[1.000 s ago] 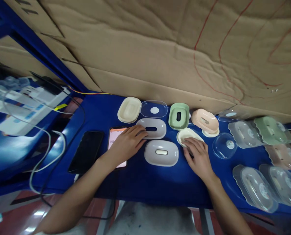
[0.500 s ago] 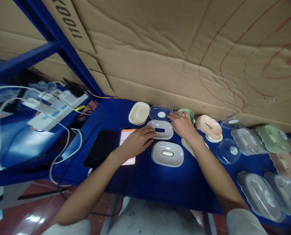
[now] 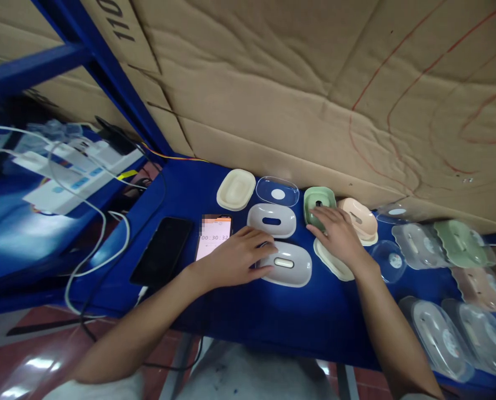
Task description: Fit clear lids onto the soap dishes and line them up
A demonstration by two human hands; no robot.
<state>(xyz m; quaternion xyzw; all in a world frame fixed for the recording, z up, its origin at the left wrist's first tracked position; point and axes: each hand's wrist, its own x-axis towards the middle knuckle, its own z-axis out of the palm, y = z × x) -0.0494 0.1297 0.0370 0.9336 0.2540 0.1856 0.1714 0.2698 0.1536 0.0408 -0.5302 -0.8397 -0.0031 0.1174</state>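
My left hand [image 3: 241, 258] is at the left edge of a grey oval soap dish [image 3: 301, 272] with a pale strip at its centre. Its fingers are spread apart over the rim; whether they touch it I cannot tell. Behind that dish lies another grey dish [image 3: 289, 222] with a slot through its middle. My right hand [image 3: 335, 230] reaches over the front of a green slotted dish [image 3: 320, 194], thumb and fingers apart. Under the right wrist lies a cream tray [image 3: 331, 261], partly covered. A peach dish [image 3: 360, 216] sits just behind that hand.
A cream tray [image 3: 236, 190] and a clear oval lid [image 3: 277, 193] lie along the cardboard wall [image 3: 251, 100]. Left are a lit phone [image 3: 214, 236], a dark phone [image 3: 162, 250] and a power strip [image 3: 51, 191] with cables. Several clear-covered dishes [image 3: 439, 333] stand right.
My left hand has come from the slotted grey dish to the nearer grey dish. My right hand has moved right from near the clear lid to the green dish. The view has shifted slightly.
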